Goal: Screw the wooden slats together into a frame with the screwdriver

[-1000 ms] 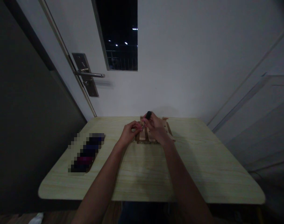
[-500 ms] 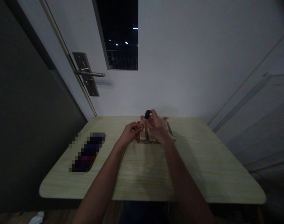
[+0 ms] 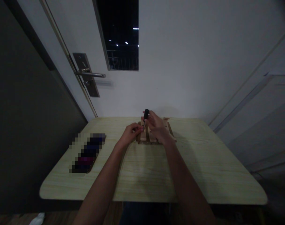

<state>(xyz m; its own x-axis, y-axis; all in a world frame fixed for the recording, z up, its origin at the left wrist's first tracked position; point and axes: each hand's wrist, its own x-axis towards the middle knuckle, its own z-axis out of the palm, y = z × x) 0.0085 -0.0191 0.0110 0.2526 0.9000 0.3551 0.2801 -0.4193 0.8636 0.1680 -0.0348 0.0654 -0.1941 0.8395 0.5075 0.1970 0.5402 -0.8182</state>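
My right hand (image 3: 156,127) is closed around a small tool with a black handle (image 3: 146,114), held nearly upright, its thin tip pointing down toward my left fingertips. My left hand (image 3: 131,132) is curled, its fingertips pinched together just left of the tool's tip; what they pinch is too small to make out. Both hands hover over the left part of a small wooden slatted frame (image 3: 169,128) lying on the pale wooden table (image 3: 142,168) near the wall.
A dark, blurred-out oblong object (image 3: 87,153) lies on the table's left side. Behind the table stand a white wall and a door with a metal lever handle (image 3: 91,75). A dark window (image 3: 121,34) is above.
The black handle has tipped from leaning right to nearly upright and shifted slightly left. My left hand has stayed put.
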